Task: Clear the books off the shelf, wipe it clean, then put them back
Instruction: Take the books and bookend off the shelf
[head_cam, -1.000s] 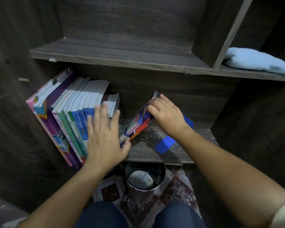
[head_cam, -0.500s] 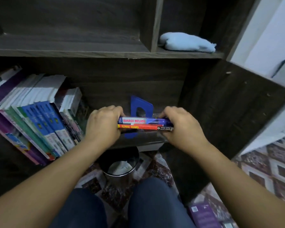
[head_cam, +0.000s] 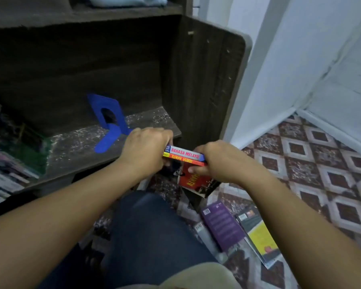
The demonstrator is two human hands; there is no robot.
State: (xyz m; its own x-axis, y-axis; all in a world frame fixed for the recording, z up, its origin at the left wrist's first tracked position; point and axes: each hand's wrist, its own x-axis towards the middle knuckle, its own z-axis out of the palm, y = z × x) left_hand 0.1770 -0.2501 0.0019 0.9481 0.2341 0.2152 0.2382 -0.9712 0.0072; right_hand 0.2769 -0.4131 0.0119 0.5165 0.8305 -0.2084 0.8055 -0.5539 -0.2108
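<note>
The dark wooden shelf [head_cam: 75,140] is dusty, with more books [head_cam: 6,176] at its left end. Other books [head_cam: 222,224] lie on the tiled floor [head_cam: 321,163]. The left hand [head_cam: 146,149] and right hand [head_cam: 219,161] each curl tight round one end of two thin books [head_cam: 184,156], held in the air just past the shelf's front edge. A blue bookend [head_cam: 109,119] stands on the shelf.

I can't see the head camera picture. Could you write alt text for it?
The person's left hand and right hand grip a small stack of books between them, in front of a dusty dark wooden shelf where a blue bookend stands. On the patterned floor, lower right, lie other books.
</note>
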